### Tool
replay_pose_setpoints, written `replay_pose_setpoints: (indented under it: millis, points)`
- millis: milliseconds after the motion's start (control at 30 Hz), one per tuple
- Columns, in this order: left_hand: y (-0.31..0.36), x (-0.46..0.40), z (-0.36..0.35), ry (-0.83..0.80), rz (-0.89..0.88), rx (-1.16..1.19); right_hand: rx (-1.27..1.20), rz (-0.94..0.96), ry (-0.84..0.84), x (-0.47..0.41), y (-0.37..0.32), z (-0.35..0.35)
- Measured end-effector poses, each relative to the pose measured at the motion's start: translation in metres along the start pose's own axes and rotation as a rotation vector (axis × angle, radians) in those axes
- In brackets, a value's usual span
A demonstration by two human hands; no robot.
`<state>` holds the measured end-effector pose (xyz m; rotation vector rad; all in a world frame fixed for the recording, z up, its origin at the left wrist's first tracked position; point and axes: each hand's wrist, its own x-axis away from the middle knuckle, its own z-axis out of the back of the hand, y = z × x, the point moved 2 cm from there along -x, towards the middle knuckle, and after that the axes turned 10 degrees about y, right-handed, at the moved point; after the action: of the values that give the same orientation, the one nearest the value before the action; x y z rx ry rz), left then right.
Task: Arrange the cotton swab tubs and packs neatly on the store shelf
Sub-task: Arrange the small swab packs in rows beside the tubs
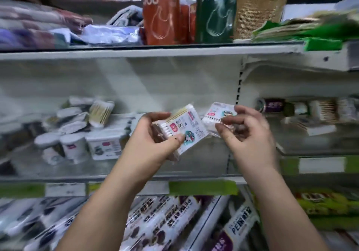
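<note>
1. Tubs (71,146) of cotton swabs stand at the left of the middle shelf (116,175), some upright at the front; flatter white packs and a bundle of wooden-stick swabs (101,112) lie heaped behind them in no clear order.
2. Left hand (153,140) grips a flat swab pack (184,128) in front of the shelf, thumb pressed on its printed face and fingers curled over its top edge; darker packs appear stacked beneath it in the same grip, though their number cannot be told.
3. Right hand (248,132) pinches a second swab pack (217,114) by its lower edge between thumb and fingertips; this pack is tilted and sits just beside the first, the two nearly touching.
4. Further swab packs (320,111) lie on the neighbouring shelf bay at the right, blurred.
5. Step in hand, as judged: the loose packs are being gathered and squared into one stack above the bare middle stretch of the shelf, before being set down.
6. Next move, as judged: it calls for laying the right-hand pack flush onto the left-hand stack with edges aligned, then placing the stack on the bare shelf beside the tubs, printed face outward.
</note>
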<state>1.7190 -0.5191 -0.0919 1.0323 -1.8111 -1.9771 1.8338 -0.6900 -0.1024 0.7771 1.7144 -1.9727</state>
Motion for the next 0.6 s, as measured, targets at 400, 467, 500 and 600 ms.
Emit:
replay_pose_setpoints:
  millis: [400, 467, 500, 600]
  points:
    - [-0.010, 0.001, 0.051, -0.104, -0.066, -0.117, 0.160, -0.196, -0.026, 0.050, -0.008, -0.036]
    - [-0.014, -0.001, 0.054, -0.097, -0.056, -0.132, 0.192, -0.200, -0.030, 0.053, -0.010, -0.035]
    - [-0.017, -0.001, 0.055, -0.090, -0.044, -0.141, 0.208, -0.204, -0.035, 0.054, -0.012, -0.035]
    - [-0.021, -0.002, 0.056, -0.093, -0.022, -0.162, 0.205, -0.252, -0.029, 0.056, -0.013, -0.034]
